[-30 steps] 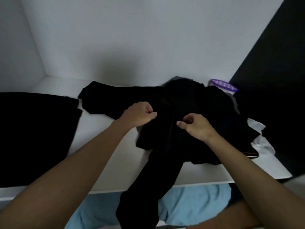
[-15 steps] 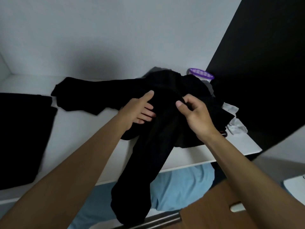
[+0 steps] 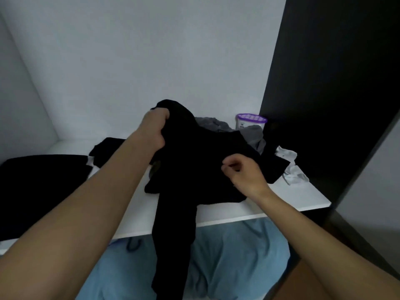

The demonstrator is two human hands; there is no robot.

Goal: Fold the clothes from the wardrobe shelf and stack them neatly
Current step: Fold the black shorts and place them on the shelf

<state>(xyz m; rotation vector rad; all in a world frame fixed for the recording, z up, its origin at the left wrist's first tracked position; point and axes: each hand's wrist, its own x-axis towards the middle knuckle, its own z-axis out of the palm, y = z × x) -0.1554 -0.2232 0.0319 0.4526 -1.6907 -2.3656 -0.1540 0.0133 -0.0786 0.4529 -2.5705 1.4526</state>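
Black soft-cloth garment (image 3: 194, 169) lies dead ahead on the white wardrobe shelf (image 3: 287, 202), long axis running from the raised bunch at the back straight toward the person, tail hanging over the front edge. Left hand (image 3: 154, 128) grips that top bunch, lifted off the shelf; right hand (image 3: 244, 176) sits lower and nearer on the cloth's right side, fingers curled, can't tell if it pinches fabric.

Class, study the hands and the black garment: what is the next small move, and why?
Probably the right hand should take a firm pinch of the black garment and help lift it clear. The left hand grips a raised bunch, one end hangs over the shelf edge, and grey clothes lie behind.
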